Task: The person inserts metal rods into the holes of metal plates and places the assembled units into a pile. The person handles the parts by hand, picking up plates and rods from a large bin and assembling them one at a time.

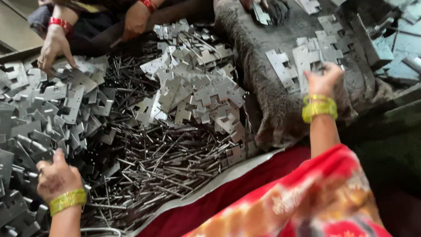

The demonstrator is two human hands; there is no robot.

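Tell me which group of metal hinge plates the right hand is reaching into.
The right hand reaches the small group of hinge plates on the grey cloth-covered block, apart from the big floor heaps among the metal pins.

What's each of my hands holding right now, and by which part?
Right hand pinches a metal plate by its near edge. Left hand rests on the plate pile; any grip is hidden.

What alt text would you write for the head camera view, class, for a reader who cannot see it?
A person's left hand rests on a heap of grey notched metal plates, while the right hand reaches to plates on a grey cloth. Thin metal pins lie piled between, and another person's hands sort plates opposite.
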